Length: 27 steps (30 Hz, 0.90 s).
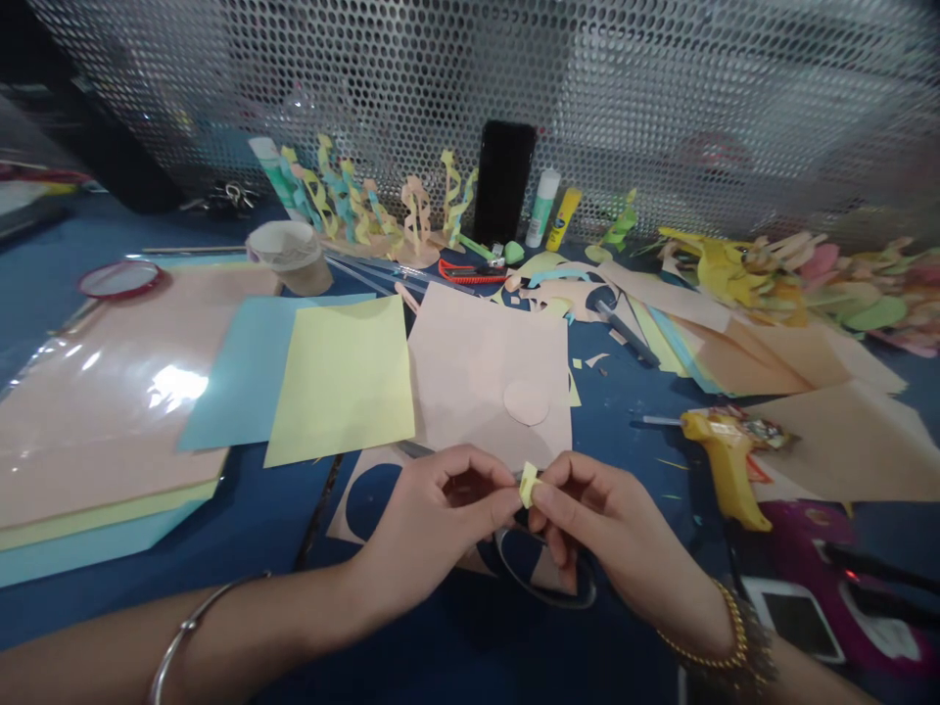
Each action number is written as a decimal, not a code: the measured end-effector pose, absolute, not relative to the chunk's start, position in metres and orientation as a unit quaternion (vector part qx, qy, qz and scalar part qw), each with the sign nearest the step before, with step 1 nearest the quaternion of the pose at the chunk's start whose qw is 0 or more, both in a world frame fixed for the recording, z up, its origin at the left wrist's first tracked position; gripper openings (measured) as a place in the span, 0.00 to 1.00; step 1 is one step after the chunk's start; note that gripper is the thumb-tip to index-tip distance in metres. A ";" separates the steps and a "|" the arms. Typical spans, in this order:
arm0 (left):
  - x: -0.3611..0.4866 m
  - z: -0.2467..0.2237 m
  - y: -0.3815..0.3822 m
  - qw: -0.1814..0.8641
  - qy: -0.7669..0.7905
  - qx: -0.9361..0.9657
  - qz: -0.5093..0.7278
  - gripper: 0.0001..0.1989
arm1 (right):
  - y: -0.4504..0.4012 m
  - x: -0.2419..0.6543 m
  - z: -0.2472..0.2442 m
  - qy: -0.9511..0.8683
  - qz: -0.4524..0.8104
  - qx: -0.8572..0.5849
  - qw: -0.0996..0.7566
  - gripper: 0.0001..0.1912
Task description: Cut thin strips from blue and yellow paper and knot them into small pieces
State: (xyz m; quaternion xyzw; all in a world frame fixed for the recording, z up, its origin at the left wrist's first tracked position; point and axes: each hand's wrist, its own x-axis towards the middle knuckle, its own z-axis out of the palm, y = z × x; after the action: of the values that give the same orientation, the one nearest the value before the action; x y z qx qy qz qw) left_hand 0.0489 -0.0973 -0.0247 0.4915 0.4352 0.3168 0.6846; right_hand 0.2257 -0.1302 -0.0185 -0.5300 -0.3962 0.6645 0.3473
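Between the fingertips of both hands is a small folded piece of yellow paper [527, 484]. My left hand [445, 519] pinches it from the left, thumb against index finger. On the other side my right hand [602, 519] grips it with thumb and index finger. Just beyond my hands lies a large pale pink sheet [485, 362] with a small pink paper circle [527, 401] on it. Scissors [543, 587] show partly beneath my right hand, their handle loops near its lower fingers. A pink sheet with round cutouts [342, 519] lies partly under my left hand.
Yellow [345, 382] and blue sheets [242, 372] lie left, beside a plastic-wrapped paper stack [117, 392]. A cup [292, 257], curled paper pieces [416, 211], a black phone [504, 181] and glue sticks [541, 209] stand behind. At right are a yellow glue gun [724, 460] and paper scraps.
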 end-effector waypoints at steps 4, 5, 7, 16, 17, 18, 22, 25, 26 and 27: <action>0.050 -0.021 -0.099 0.688 0.420 0.503 0.310 0.02 | -0.131 0.225 -0.014 -0.424 0.620 -0.566 0.340 0.15; 0.050 -0.020 -0.100 0.687 0.419 0.506 0.310 0.03 | -0.131 0.224 -0.013 -0.434 0.605 -0.576 0.337 0.15; 0.051 -0.020 -0.100 0.687 0.420 0.508 0.307 0.04 | -0.131 0.224 -0.011 -0.453 0.584 -0.586 0.332 0.15; 0.049 -0.020 -0.098 0.686 0.428 0.523 0.269 0.06 | -0.129 0.226 -0.013 -0.460 0.592 -0.555 0.361 0.11; 0.048 -0.020 -0.098 0.689 0.427 0.522 0.267 0.06 | -0.128 0.226 -0.013 -0.463 0.590 -0.555 0.360 0.11; 0.048 -0.019 -0.098 0.692 0.425 0.521 0.264 0.07 | -0.128 0.226 -0.012 -0.465 0.585 -0.560 0.357 0.11; 0.049 -0.018 -0.098 0.690 0.430 0.522 0.258 0.08 | -0.127 0.226 -0.010 -0.459 0.570 -0.582 0.354 0.10; 0.050 -0.017 -0.098 0.684 0.434 0.526 0.259 0.08 | -0.128 0.226 -0.011 -0.454 0.576 -0.578 0.358 0.09; 0.050 -0.017 -0.098 0.683 0.436 0.527 0.256 0.08 | -0.128 0.226 -0.011 -0.454 0.578 -0.575 0.359 0.09; 0.050 -0.016 -0.098 0.682 0.438 0.528 0.252 0.08 | -0.128 0.226 -0.011 -0.453 0.580 -0.572 0.362 0.08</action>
State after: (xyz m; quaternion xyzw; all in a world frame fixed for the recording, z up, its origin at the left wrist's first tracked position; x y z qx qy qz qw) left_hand 0.0497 -0.0981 -0.0164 0.5283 0.4380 0.2525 0.6822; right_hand 0.2264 -0.1277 -0.0111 -0.5724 -0.4525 0.5803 0.3617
